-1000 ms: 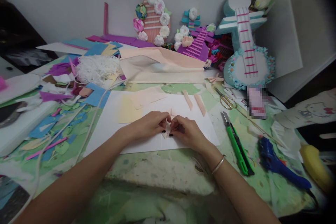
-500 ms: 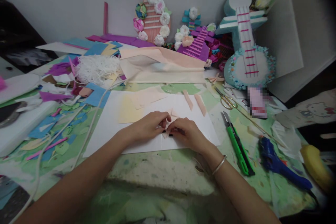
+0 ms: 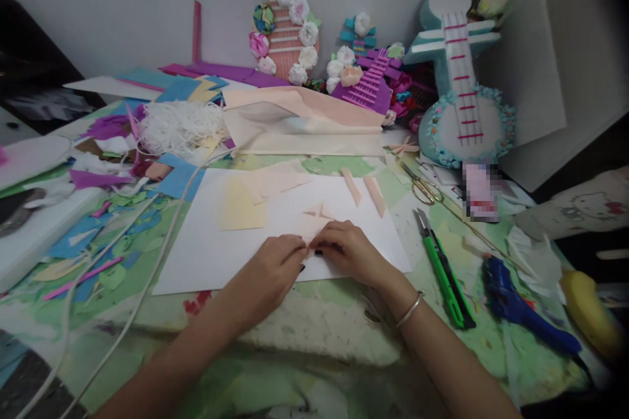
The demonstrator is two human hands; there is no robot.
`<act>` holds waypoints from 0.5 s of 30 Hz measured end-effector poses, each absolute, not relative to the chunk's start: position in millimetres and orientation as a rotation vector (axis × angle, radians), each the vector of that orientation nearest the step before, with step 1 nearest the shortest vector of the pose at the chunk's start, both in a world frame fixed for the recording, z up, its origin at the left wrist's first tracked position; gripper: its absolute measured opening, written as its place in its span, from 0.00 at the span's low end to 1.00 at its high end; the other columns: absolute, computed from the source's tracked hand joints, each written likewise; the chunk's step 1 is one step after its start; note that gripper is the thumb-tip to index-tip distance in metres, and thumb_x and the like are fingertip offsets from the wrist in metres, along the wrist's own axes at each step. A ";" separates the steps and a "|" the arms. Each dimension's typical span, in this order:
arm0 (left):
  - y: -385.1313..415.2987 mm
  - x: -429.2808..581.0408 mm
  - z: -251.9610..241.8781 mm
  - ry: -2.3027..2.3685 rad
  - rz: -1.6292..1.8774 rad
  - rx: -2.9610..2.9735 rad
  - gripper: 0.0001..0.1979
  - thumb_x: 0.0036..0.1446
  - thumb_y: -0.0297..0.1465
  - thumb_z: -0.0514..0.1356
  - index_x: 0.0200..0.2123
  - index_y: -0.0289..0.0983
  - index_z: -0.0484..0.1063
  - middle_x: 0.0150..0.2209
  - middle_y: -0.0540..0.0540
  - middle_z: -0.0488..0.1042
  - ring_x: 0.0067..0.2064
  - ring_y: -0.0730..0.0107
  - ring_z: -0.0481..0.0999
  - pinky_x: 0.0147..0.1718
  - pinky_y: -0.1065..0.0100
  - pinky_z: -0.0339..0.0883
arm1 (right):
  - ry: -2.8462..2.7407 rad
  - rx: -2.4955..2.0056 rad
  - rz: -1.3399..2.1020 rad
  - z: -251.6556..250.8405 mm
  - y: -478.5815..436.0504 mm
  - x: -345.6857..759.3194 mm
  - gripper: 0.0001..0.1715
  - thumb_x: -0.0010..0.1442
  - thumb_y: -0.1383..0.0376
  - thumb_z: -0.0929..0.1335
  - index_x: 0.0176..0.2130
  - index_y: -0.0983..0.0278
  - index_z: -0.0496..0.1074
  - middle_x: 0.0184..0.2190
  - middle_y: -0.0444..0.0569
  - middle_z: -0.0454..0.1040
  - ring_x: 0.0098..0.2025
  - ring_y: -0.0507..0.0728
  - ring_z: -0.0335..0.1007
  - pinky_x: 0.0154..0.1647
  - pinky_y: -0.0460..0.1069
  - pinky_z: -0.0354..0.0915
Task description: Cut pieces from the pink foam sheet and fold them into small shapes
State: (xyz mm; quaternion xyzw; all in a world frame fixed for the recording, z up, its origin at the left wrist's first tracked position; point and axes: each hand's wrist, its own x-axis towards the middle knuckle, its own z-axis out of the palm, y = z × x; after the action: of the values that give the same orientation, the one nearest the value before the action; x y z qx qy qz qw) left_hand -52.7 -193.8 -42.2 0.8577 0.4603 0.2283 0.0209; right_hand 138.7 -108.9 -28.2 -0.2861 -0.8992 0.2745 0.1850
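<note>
A small piece of pale peach paper with cut or folded edges lies on a white sheet. My left hand is closed, its fingertips pinched at the paper's near end. Opposite it, my right hand is closed too, thumb and fingers pinching the same end, so the fingertips of both hands nearly meet. The pinched part is hidden by the fingers. On the same sheet lie a yellow paper square, a larger peach paper piece and two peach strips.
To the right lie a green utility knife with its blade out, gold-handled scissors and a blue glue gun. White cords and paper scraps cover the left. Decorated paper instruments stand along the wall.
My left hand has drawn back toward me and turned, its fingertips now at the paper's near end. My right hand has barely moved. More of the peach paper shows.
</note>
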 end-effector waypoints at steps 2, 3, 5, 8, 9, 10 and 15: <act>-202.9 -52.8 -49.7 1.458 0.707 2.753 0.16 0.64 0.23 0.48 0.54 0.29 0.64 0.51 0.35 0.69 0.53 0.56 0.66 0.48 0.56 0.63 | -2.538 -0.815 0.761 -27.9 -109.1 138.9 0.10 0.59 0.74 0.67 0.37 0.62 0.74 0.35 0.46 0.76 0.39 0.52 0.70 0.43 0.49 0.58; -205.6 -52.8 -52.2 1.477 0.684 2.781 0.17 0.64 0.23 0.48 0.56 0.29 0.63 0.52 0.35 0.69 0.54 0.55 0.66 0.48 0.55 0.63 | -2.541 -0.817 0.758 -28.2 -109.4 138.8 0.09 0.59 0.74 0.66 0.37 0.62 0.74 0.35 0.46 0.76 0.40 0.52 0.70 0.43 0.49 0.59; -207.8 -52.1 -54.5 1.528 0.625 2.801 0.19 0.65 0.24 0.47 0.57 0.29 0.62 0.54 0.35 0.68 0.56 0.55 0.66 0.49 0.55 0.62 | -2.542 -0.815 0.762 -29.3 -110.5 137.9 0.09 0.59 0.74 0.66 0.37 0.63 0.74 0.35 0.46 0.76 0.40 0.52 0.70 0.44 0.49 0.59; -206.9 -50.0 -53.4 1.588 0.585 2.805 0.19 0.65 0.24 0.46 0.58 0.29 0.62 0.57 0.36 0.67 0.59 0.56 0.63 0.51 0.55 0.60 | -2.527 -0.820 0.789 -29.9 -112.2 135.1 0.10 0.58 0.75 0.66 0.38 0.63 0.73 0.34 0.46 0.76 0.38 0.52 0.70 0.43 0.49 0.60; -206.4 -49.3 -52.8 1.591 0.578 2.811 0.19 0.65 0.24 0.46 0.57 0.29 0.62 0.57 0.36 0.67 0.60 0.56 0.62 0.51 0.54 0.59 | -2.510 -0.825 0.813 -28.8 -111.8 135.0 0.10 0.58 0.74 0.66 0.39 0.63 0.73 0.34 0.46 0.76 0.38 0.52 0.70 0.42 0.49 0.61; -206.0 -48.6 -52.3 1.587 0.573 2.817 0.19 0.65 0.24 0.45 0.57 0.29 0.63 0.57 0.37 0.67 0.61 0.57 0.62 0.52 0.54 0.58 | -2.478 -0.830 0.845 -26.8 -110.5 136.4 0.11 0.58 0.73 0.66 0.41 0.63 0.72 0.34 0.46 0.76 0.37 0.53 0.70 0.42 0.49 0.62; -206.7 -47.3 -52.5 1.606 0.552 2.795 0.18 0.65 0.24 0.46 0.55 0.30 0.65 0.57 0.37 0.67 0.60 0.58 0.63 0.52 0.55 0.58 | -1.702 -0.896 0.946 -3.8 -87.4 182.1 0.26 0.54 0.68 0.69 0.51 0.58 0.63 0.35 0.45 0.76 0.33 0.52 0.71 0.37 0.50 0.65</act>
State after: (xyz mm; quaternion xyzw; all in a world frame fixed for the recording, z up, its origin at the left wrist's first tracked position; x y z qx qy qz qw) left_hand -47.3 -206.7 -52.5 0.8528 0.4902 0.1685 -0.0644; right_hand 182.1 -87.4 -3.8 -0.3671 -0.6973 0.3873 0.4785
